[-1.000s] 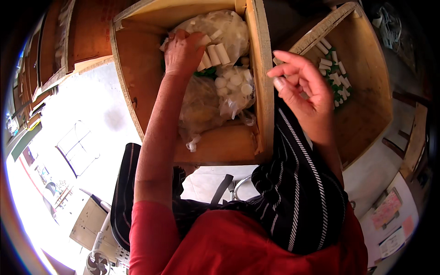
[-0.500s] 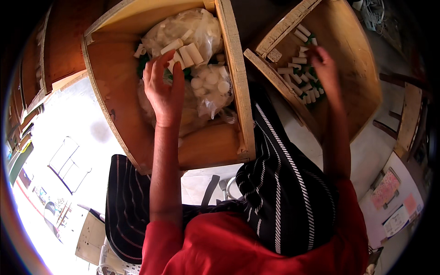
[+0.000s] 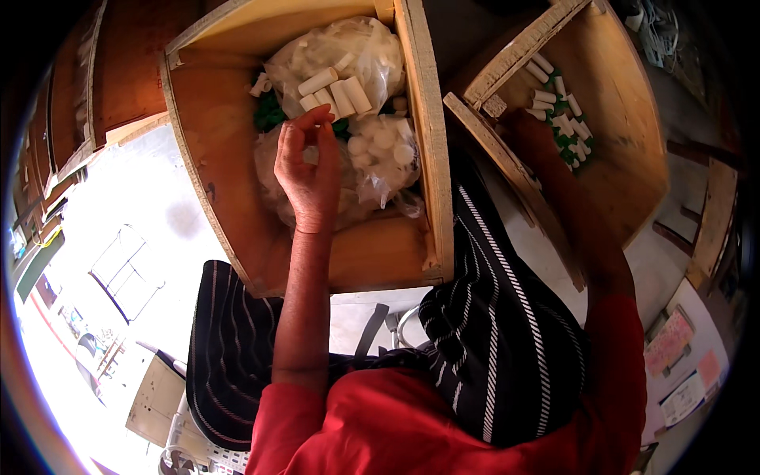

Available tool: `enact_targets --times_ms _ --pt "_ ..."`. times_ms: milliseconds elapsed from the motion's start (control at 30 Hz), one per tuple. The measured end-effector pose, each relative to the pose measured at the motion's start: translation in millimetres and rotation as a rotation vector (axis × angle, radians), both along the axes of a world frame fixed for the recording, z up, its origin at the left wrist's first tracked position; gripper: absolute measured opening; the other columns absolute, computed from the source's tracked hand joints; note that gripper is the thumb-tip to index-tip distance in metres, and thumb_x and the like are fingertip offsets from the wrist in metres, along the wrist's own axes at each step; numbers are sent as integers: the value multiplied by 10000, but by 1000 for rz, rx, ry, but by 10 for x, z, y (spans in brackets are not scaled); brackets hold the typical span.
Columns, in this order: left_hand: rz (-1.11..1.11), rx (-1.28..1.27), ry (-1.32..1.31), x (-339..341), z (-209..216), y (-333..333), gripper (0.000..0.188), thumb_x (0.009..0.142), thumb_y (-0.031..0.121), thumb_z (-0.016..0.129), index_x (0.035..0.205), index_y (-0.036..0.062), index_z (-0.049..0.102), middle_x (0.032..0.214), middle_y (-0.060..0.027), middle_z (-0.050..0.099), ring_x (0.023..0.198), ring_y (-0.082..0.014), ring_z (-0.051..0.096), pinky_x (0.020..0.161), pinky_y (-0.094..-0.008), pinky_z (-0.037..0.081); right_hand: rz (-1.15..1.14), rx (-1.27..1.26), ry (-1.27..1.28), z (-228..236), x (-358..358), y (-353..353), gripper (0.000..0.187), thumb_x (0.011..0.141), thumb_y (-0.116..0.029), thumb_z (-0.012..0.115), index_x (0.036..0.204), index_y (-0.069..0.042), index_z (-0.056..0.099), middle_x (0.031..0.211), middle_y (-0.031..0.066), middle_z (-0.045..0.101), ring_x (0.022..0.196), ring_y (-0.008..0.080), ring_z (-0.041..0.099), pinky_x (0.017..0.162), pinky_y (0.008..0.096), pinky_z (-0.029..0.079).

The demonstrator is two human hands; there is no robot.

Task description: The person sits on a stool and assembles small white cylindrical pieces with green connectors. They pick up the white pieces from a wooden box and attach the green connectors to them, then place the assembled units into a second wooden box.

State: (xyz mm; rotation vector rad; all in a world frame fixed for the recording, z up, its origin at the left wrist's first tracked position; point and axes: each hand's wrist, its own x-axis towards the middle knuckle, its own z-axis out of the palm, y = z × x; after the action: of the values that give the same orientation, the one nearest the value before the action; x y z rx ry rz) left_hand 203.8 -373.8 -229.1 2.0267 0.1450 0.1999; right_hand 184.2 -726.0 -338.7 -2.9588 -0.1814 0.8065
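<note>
My left hand (image 3: 311,178) is over the left wooden box (image 3: 210,119), thumb and fingertips drawn together. Anything between them is too small to make out. Just beyond the fingertips, several short white tubes (image 3: 346,96) lie on a clear plastic bag (image 3: 372,51) of pale pieces. A second bag (image 3: 380,150) with round white caps sits nearer, and green pieces (image 3: 269,113) show beside the bags. My right hand (image 3: 529,136) reaches into the right wooden box (image 3: 625,119), in shadow by its left wall, fingers hidden. Close to it lie white tubes with green parts (image 3: 571,131).
The left box's thick right wall (image 3: 431,142) stands between the two boxes. A wooden piece of furniture (image 3: 708,214) is at the right. On the pale floor at the left stands a thin wire frame (image 3: 127,273). My striped trouser legs (image 3: 507,317) are below the boxes.
My right hand has moved left and nearer, from above the tubes to the right box's left wall. My left hand's fingers have drawn together. The whole view has shifted slightly.
</note>
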Motion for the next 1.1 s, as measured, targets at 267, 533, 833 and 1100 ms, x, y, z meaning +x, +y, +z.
enact_targets --times_ms 267,533,833,1100 --pt "4 -161 -9 -3 240 -135 211 810 -46 584 998 34 634 854 -19 636 663 -66 547 663 -208 451 -586 599 -285 624 19 -153 256 832 -198 666 1041 -62 609 888 40 646 765 132 614 685 257 489" --pt "-306 -409 -11 -27 839 -460 432 800 99 702 1185 0 534 910 -41 635 679 -53 518 620 -201 442 -828 1348 -403 2241 124 721 338 882 -183 579 1167 -2 577 1018 81 643 749 71 556 597 197 418" --pt "-498 -438 193 -167 949 -647 393 832 204 698 1093 -19 506 808 -90 592 663 -138 532 587 -257 439 -791 1723 60 2160 61 1270 336 897 -133 587 1192 11 518 1022 105 622 926 137 596 763 243 495" --pt "-465 -542 349 -237 987 -604 281 876 187 641 1002 -2 476 743 -137 599 651 -218 612 582 -306 472 -663 1638 42 2134 44 1319 291 901 -116 580 1164 -7 523 983 88 635 826 88 575 666 207 455"
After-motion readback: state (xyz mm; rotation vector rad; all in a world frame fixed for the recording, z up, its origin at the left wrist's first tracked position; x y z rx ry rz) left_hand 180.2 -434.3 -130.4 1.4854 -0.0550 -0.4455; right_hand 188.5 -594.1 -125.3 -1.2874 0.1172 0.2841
